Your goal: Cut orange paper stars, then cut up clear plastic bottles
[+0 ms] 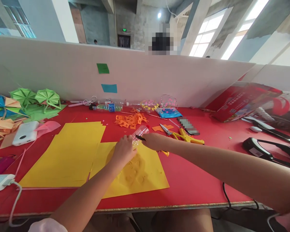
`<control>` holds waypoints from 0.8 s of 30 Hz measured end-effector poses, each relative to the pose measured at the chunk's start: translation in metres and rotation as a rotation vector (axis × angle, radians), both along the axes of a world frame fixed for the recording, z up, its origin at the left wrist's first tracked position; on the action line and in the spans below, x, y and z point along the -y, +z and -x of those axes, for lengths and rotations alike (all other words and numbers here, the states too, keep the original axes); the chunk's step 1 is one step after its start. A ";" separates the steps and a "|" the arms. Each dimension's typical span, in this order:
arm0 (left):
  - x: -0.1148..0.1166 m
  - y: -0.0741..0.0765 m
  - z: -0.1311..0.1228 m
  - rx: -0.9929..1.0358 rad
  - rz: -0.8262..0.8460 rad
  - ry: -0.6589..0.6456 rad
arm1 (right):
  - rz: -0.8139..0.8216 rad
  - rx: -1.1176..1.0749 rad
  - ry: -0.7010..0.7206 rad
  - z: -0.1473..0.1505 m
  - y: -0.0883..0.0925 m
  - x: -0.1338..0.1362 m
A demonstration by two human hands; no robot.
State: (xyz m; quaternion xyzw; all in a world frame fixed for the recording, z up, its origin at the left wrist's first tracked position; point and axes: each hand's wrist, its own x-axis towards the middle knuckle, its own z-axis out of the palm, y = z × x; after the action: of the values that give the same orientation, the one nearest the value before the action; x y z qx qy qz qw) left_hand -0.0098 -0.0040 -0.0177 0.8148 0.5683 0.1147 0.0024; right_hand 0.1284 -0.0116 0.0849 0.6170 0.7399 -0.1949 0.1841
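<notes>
My left hand [123, 149] is closed around the lower part of a clear plastic bottle [141, 130] with a red cap, which lies tilted with its cap end away from me. A slim black pen-like tool [139, 137] is pinched in my right hand [152, 141], its tip against or just over the bottle's side; I cannot tell which. Beneath both hands lies a yellow paper sheet [157, 180], and the bottle casts a shadow on it. Metal scissors [166, 129] and a yellow glue gun [189, 139] rest just beyond my right forearm.
A stack of yellow paper [67, 154] covers the left of the red table [195, 183]. Cut orange pieces [131, 120], a labelled water bottle [111, 107] and a phone [188, 125] lie further back. Paper umbrellas [47, 96], a white device [25, 133] and a red bag [244, 101] stand around.
</notes>
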 end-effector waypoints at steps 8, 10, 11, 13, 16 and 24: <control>0.003 0.005 -0.003 0.005 0.069 0.017 | 0.102 0.107 -0.011 0.003 0.013 -0.002; 0.004 0.006 -0.004 0.003 0.069 0.006 | 0.153 0.137 -0.007 0.007 0.017 -0.005; 0.005 0.007 -0.005 0.000 0.070 0.001 | 0.182 0.154 -0.003 0.009 0.019 -0.006; 0.006 0.007 -0.005 -0.008 0.073 0.001 | 0.238 0.191 0.006 0.015 0.018 -0.009; 0.007 0.007 -0.005 -0.037 0.046 -0.008 | 0.310 0.230 0.022 0.019 0.012 -0.013; 0.008 0.006 -0.003 -0.058 -0.013 -0.042 | 0.314 0.197 0.060 0.008 0.019 -0.014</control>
State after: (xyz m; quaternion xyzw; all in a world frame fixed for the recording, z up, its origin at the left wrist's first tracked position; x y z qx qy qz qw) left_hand -0.0073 -0.0116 -0.0119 0.8295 0.5502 0.0947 -0.0170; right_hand 0.1207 0.0028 0.1040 0.5746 0.6967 -0.2410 0.3556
